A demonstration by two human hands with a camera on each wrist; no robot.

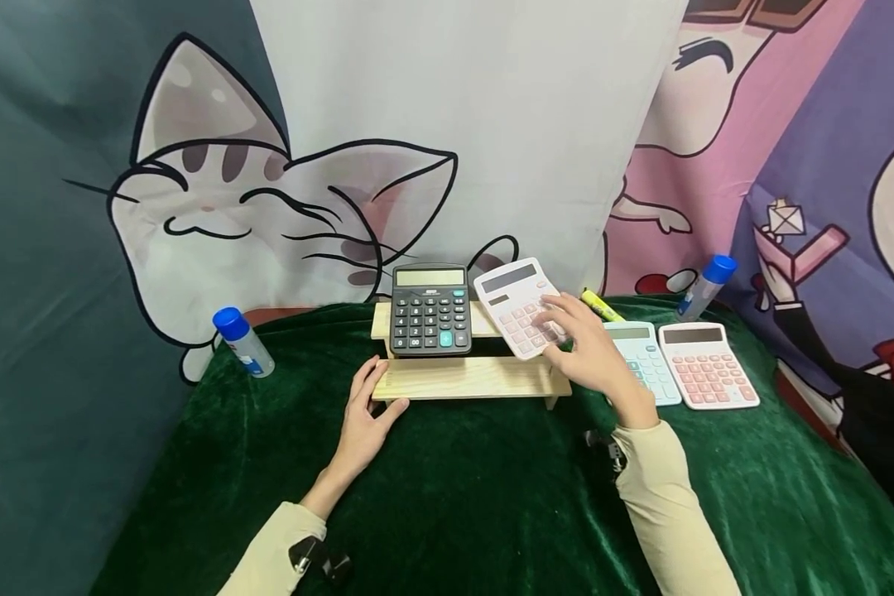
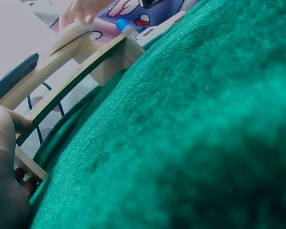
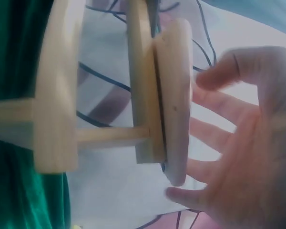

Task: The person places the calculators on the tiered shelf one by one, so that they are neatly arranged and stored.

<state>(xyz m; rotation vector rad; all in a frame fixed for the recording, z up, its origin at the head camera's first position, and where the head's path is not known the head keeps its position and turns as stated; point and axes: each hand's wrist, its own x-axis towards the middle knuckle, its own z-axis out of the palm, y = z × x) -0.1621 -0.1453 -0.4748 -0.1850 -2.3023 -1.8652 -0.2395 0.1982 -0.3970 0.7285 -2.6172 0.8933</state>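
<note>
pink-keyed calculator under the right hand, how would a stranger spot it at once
On the green cloth is a two-step wooden stand. At its upper step, right of the black calculator, is a pale calculator with pink keys, touched by the right hand. Unlike the other pink-keyed calculator on the cloth, it rests askew on the stand.

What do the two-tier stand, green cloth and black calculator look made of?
Two-tier stand: pale wood, apparently smooth; grain lines show. Green cloth: likely velvet, given its soft pile and streaky sheen. Black calculator: probably plastic, matte; its dark case shows little glare.
</note>
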